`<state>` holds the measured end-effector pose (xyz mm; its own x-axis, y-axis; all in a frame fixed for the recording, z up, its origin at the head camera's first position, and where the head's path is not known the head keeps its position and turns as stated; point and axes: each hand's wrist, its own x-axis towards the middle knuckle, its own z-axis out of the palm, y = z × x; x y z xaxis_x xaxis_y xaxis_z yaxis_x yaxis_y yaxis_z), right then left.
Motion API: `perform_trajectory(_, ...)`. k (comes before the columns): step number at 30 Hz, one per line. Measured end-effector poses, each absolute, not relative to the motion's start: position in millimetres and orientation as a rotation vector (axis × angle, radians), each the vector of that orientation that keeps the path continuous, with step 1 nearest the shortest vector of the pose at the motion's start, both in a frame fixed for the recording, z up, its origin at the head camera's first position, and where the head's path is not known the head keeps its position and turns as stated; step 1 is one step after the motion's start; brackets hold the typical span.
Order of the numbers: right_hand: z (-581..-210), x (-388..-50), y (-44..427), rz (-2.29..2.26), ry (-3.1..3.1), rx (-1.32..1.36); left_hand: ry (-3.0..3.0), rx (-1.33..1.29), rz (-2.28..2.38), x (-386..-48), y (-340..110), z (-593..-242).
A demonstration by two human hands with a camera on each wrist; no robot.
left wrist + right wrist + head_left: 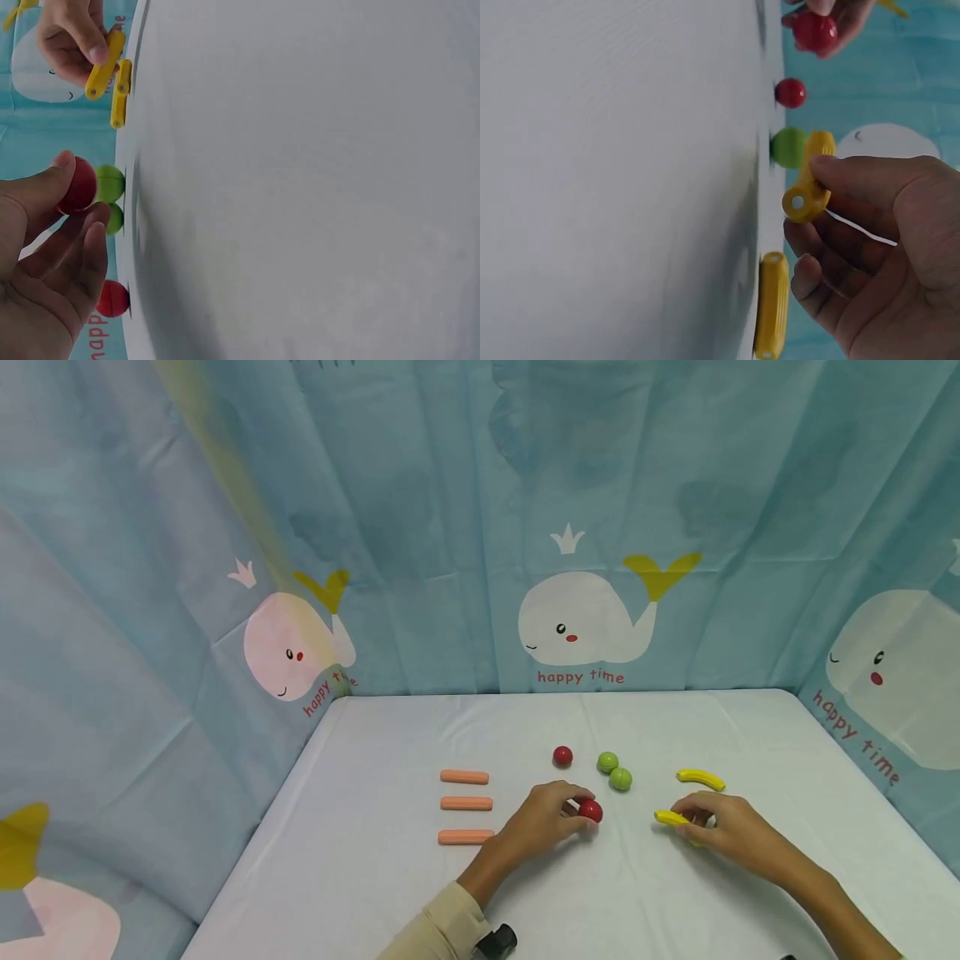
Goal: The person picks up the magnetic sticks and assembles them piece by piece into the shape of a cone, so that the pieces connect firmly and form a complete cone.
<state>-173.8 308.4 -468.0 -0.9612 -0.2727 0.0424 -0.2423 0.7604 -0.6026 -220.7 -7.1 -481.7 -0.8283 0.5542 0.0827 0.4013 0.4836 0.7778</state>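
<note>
My left hand (546,818) pinches a glossy red ball (591,811) between thumb and fingers. The left wrist view shows this ball (78,186) held above the table. Over on the right, my right hand (733,829) grips a yellow toy banana (670,817) by thumb and fingertips; its end with a pale dot faces the right wrist view, where the banana (810,180) is raised off the cloth. A second toy banana (701,778) lies just beyond that hand. Two green balls (620,778) sit close together, and another red ball (562,756) rests to their left.
Three orange sausage-shaped sticks (466,803) lie in a column to the left of my left hand. A white cloth (337,860) covers the table. Blue curtains with whale prints (585,618) hang behind the table and along its sides.
</note>
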Motion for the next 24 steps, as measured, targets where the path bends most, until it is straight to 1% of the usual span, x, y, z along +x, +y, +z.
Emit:
perform_trajectory(6,-466.8,-176.2,292.7,-1.012,2.87,-0.377,2.51,0.801,1.343,-215.4,-0.5,-480.9)
perform_trajectory(12,-469.6,-176.4,281.1,-1.058,2.855,-0.485,2.497,0.77,1.347,-212.3,4.2,-480.7)
perform_trajectory(24,-473.2,-174.0,263.7,-1.064,2.825,-0.58,2.517,0.9,1.276,-211.8,8.9,-483.7)
